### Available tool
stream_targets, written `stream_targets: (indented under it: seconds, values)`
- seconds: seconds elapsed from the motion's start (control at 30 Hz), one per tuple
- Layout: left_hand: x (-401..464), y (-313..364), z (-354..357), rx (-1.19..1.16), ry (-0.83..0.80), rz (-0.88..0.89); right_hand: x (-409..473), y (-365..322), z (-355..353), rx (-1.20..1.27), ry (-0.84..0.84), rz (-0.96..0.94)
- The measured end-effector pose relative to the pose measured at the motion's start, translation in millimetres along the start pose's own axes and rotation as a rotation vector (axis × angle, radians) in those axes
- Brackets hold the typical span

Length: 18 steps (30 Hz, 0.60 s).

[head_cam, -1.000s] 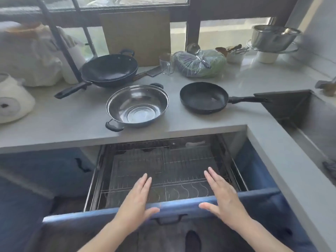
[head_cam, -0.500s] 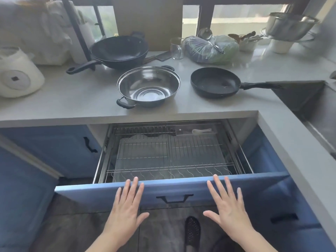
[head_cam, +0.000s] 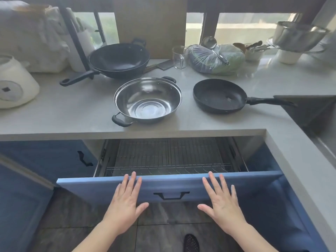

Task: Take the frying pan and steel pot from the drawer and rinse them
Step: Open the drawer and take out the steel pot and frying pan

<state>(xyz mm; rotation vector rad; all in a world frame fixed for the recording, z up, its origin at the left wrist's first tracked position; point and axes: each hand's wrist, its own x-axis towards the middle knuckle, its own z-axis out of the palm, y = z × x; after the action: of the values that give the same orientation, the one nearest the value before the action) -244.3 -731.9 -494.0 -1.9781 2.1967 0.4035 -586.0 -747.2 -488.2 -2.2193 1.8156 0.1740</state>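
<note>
Left hand (head_cam: 125, 202) and right hand (head_cam: 222, 200) flat, fingers spread, empty, against drawer front (head_cam: 169, 186). Frying pan (head_cam: 219, 96) lies beyond right hand on table (head_cam: 72, 113), handle toward sink (head_cam: 309, 113); steel pot (head_cam: 148, 100) nearer left.

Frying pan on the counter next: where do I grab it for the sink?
Grip the frying pan by its long black handle with the right hand, coming from the right. The handle points straight at the sink, clear of the steel pot.

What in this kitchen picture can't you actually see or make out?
- Head view: the back of the drawer, hidden under the countertop.
- The sink, cut off by the right edge.
- The contents of the plastic bag, blurred by the wrap.
- The white appliance, cut off by the left edge.
</note>
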Motion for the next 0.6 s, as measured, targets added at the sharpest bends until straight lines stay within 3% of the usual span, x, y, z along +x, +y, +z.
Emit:
stream_targets:
  seconds: [0.03,0.2,0.47,0.6]
  values:
    - [10,1,-2,-0.016,0.061,0.022,8,1,-4,0.002,-0.006,-0.003]
    - [45,6,-29,-0.061,0.021,-0.033,48,6,-25,-0.002,-0.053,-0.011]
    - [86,12,-46,-0.191,0.089,-0.120,92,13,-41,0.069,-0.038,-0.018]
    - [91,26,-47,-0.430,0.200,-0.179,99,6,-44,0.391,0.124,0.088]
